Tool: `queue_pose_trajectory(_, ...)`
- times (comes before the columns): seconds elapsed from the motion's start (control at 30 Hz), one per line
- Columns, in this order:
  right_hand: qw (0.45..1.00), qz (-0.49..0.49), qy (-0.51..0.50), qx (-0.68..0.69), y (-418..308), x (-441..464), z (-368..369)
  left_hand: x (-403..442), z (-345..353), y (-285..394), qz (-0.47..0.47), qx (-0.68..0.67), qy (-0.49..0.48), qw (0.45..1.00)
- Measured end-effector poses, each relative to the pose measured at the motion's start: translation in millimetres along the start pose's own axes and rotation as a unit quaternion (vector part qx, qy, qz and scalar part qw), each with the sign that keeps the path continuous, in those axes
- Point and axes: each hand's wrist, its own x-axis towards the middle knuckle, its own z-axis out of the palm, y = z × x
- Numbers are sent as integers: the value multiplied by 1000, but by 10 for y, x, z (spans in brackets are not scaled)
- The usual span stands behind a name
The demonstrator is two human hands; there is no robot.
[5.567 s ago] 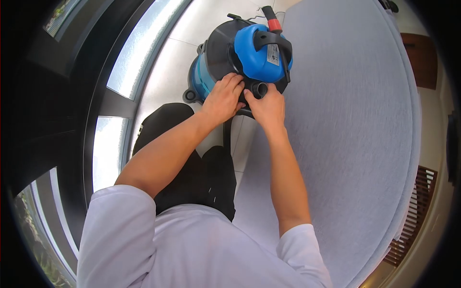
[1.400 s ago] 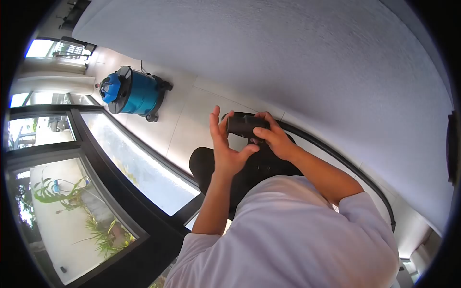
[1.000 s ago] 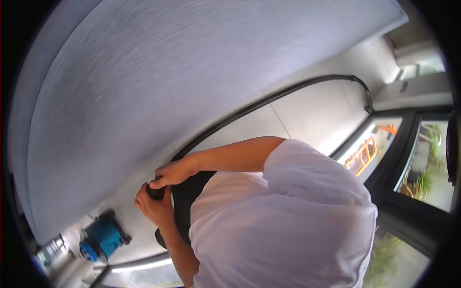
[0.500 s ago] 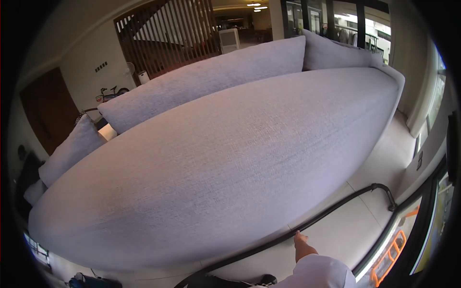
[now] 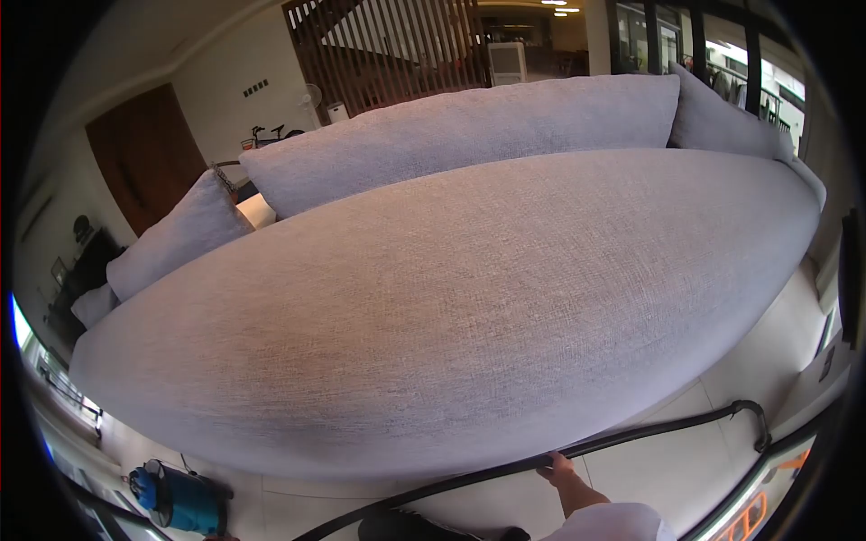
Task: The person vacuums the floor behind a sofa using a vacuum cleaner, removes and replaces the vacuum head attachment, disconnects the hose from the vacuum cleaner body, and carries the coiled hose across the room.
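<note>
At the lower middle, my right hand (image 5: 558, 468) is closed round a long black vacuum cleaner hose (image 5: 654, 435). It stretches from the bottom edge across the front of the sofa, with a bend near its right end by the window frame. A large pale grey sofa (image 5: 469, 307) with a woven fabric surface fills most of the view, just beyond the hand. My left hand is not recognisable; a small reddish patch at the bottom edge is too cut off to make out.
A blue canister vacuum cleaner (image 5: 180, 496) stands on the tiled floor (image 5: 307, 500) at the lower left. Long back cushions (image 5: 469, 126) line the sofa's far side. A wooden door (image 5: 147, 158) and slatted screen (image 5: 388, 54) are behind; windows lie at the lower right.
The view has turned left and shifted, so the sofa appears farther right and the blue vacuum cleaner shows more fully. My right hand stays at the hose.
</note>
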Motion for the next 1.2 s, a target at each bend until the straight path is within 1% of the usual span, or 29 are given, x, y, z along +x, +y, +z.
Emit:
queue_pose_trajectory(0.03,998,24,-51,34,54,-168,69,-19,116,83,-40,38,-81,995)
queue_pose_trajectory(0.1,993,55,-77,68,197,-533,227,-9,597,362,-40,189,-222,956)
queue_pose_trajectory(0.13,989,75,-100,81,261,-817,315,-35,850,441,-91,200,-276,936)
queue_pose_trajectory(0.17,987,94,-109,77,310,-1111,415,-74,1077,417,-130,169,-319,924)
queue_pose_trajectory(0.23,980,103,-153,79,464,-1597,597,-51,1310,58,-94,228,-428,869)
queue_pose_trajectory(0.3,975,129,-168,63,510,-2071,871,-77,1672,29,-10,295,-476,829)
queue_pose_trajectory(0.33,970,157,-175,57,497,-2309,1034,-113,1869,58,5,264,-487,833)
queue_pose_trajectory(0.37,971,155,-174,60,472,-2546,1203,-168,2014,61,19,233,-499,835)
queue_pose_trajectory(0.4,964,193,-176,48,443,-2779,1369,-238,2102,11,21,232,-503,832)
queue_pose_trajectory(0.47,952,244,-184,19,445,-3107,1685,-327,2210,-96,81,213,-539,811)
queue_pose_trajectory(0.5,948,256,-189,1,470,-3233,1803,-345,2222,-132,81,212,-542,809)
queue_pose_trajectory(0.53,938,249,-242,-7,512,-3357,1889,-346,2228,-160,96,234,-580,774)
queue_pose_trajectory(0.57,938,248,-241,-7,615,-3387,1963,-353,2221,-154,111,255,-614,738)
queue_pose_trajectory(0.6,906,275,-323,-16,700,-3409,2041,-339,2218,-104,37,264,-633,726)
queue_pose_trajectory(0.63,866,298,-401,-25,770,-3450,2113,-333,2192,-61,39,263,-634,726)
queue_pose_trajectory(0.67,866,297,-401,-25,782,-3568,2196,-330,2156,-25,79,318,-633,701)
queue_pose_trajectory(0.7,854,286,-432,-55,783,-3671,2281,-325,2117,8,120,371,-629,673)
queue_pose_trajectory(0.73,839,275,-462,-86,760,-3795,2356,-317,2080,81,122,370,-629,673)
queue_pose_trajectory(0.8,850,267,-438,-119,774,-4042,2462,-287,1965,217,141,436,-574,679)
queue_pose_trajectory(0.83,859,261,-413,-151,812,-4122,2483,-279,1907,228,141,436,-574,678)
queue_pose_trajectory(0.87,842,251,-447,-169,881,-4126,2473,-274,1859,244,118,455,-549,691)
queue_pose_trajectory(0.9,842,251,-447,-169,876,-4135,2448,-268,1818,257,96,474,-523,702)
queue_pose_trajectory(0.97,825,298,-470,-92,792,-4113,2385,-269,1694,206,113,479,-506,708)
queue_pose_trajectory(1.03,847,298,-439,36,631,-3883,2164,-289,1507,109,146,488,-475,717)
queue_pose_trajectory(1.07,888,272,-356,105,512,-3816,2063,-296,1398,69,203,461,-456,734)
queue_pose_trajectory(1.1,920,220,-281,160,359,-3706,1928,-279,1339,171,205,459,-455,735)
queue_pose_trajectory(1.13,933,187,-221,215,250,-3451,1724,-279,1277,332,219,468,-429,741)
queue_pose_trajectory(1.17,921,153,-272,235,214,-3014,1418,-266,1215,433,232,476,-402,747)
queue_pose_trajectory(1.2,919,114,-277,255,55,-2897,1256,-230,1152,440,228,461,-390,764)
